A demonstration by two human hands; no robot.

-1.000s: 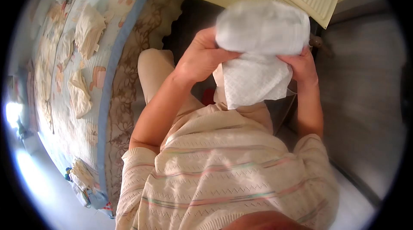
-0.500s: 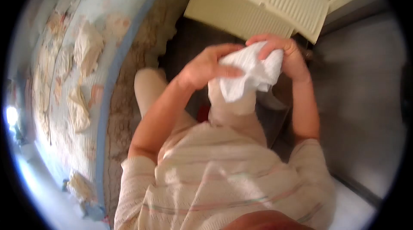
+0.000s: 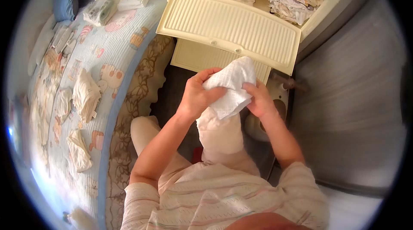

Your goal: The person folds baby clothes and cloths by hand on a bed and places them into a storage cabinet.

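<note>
A folded white textured cloth (image 3: 234, 84) is held between my two hands, above my knee. My left hand (image 3: 198, 94) grips its left side, with the thumb pressed on the near face and the fingers partly hidden behind. At the cloth's right edge, my right hand (image 3: 259, 97) pinches it between thumb and fingers. Below the cloth, another light, cream-coloured fabric (image 3: 219, 133) lies over my knee. Whether the white cloth is a garment or a towel, I cannot tell.
A cream cabinet with a lowered ribbed door (image 3: 228, 23) stands ahead; folded clothes (image 3: 297, 0) fill its shelf. On the left, a bed (image 3: 124, 58) carries several folded cloths (image 3: 86, 94) and plastic-wrapped packs (image 3: 103, 8). A grey curtain-like surface (image 3: 348, 96) hangs at right.
My view has shifted so the cabinet's contents show. My right hand has moved from the cloth's top to its right edge, and the cloth now looks flatter and more neatly folded.
</note>
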